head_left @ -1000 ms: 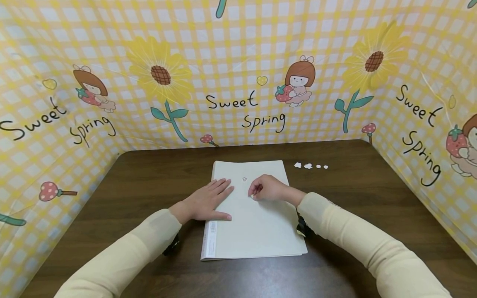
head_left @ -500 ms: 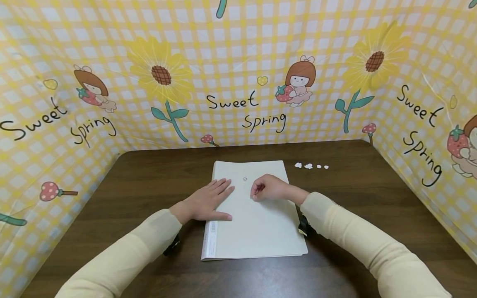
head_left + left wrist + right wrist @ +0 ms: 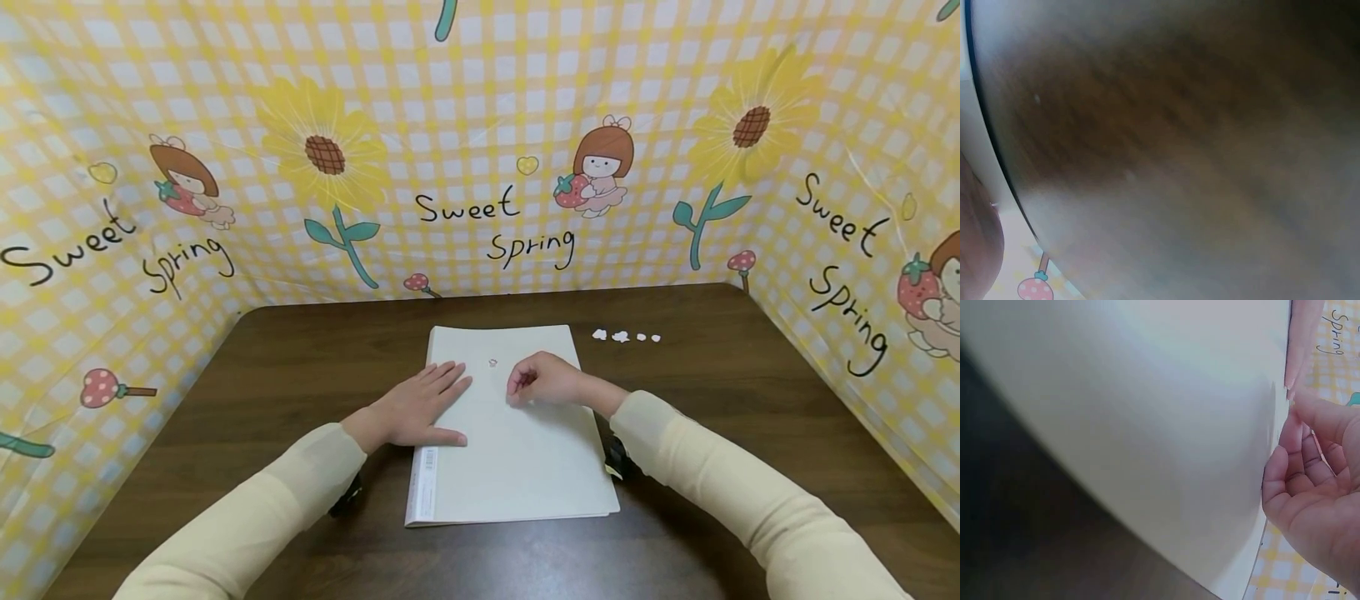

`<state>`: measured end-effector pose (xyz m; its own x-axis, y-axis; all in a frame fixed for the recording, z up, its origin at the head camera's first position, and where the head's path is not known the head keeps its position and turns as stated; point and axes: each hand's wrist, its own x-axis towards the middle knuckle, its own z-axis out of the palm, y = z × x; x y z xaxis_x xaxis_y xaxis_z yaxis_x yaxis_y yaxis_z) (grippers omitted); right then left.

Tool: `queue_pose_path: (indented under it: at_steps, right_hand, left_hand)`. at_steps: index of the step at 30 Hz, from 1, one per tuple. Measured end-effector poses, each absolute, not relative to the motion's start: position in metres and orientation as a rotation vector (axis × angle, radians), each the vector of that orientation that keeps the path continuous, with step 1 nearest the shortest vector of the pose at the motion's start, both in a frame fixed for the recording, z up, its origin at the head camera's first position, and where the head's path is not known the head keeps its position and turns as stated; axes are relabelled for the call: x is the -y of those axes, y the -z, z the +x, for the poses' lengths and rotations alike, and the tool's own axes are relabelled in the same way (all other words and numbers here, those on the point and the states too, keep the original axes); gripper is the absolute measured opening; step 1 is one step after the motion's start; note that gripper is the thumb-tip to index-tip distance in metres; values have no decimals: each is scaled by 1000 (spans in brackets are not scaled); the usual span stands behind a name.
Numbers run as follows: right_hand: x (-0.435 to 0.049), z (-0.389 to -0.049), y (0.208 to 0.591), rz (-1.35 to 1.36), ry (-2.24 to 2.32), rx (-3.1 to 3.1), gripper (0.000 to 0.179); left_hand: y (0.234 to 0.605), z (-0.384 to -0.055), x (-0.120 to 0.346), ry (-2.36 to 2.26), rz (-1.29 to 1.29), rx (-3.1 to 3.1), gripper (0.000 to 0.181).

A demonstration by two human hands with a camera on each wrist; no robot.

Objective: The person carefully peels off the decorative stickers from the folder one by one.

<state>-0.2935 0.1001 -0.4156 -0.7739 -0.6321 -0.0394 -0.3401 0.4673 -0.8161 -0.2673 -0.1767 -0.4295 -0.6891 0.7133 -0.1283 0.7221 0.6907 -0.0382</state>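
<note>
A white folder [image 3: 525, 467] lies on the table, its spine with a barcode label to the left. My left hand [image 3: 426, 408] rests flat on its left side, fingers spread and thumb apart. Over the folder's middle right, my right hand [image 3: 546, 380] has its fingers curled and thumb against forefinger, pinching a small white piece that the fingertips mostly hide. In the right wrist view, that hand [image 3: 1319, 469] shows thumb and finger meeting just above the folder's surface. A tiny outlined sticker [image 3: 492, 363] sits on the folder's upper part, between the two hands.
Several small white paper-like pieces [image 3: 620, 337] lie in a row on the dark wooden table [image 3: 300, 350], right of the folder's top corner. A yellow checked cloth [image 3: 480, 125] with printed flowers and words hangs around the back and sides.
My right hand has shifted slightly right and toward me, its fingertips sliding a little away from the outlined sticker. The white piece at them shows less. My left hand has stayed in place.
</note>
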Motion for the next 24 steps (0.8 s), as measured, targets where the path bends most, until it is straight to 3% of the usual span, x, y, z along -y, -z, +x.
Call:
queue_pose_path:
  at_steps: [24]
  right_hand:
    - [-136,-307,412,-624,1425,-2456,7]
  left_hand:
    - [430,-269,178,107,1198,-2780,101]
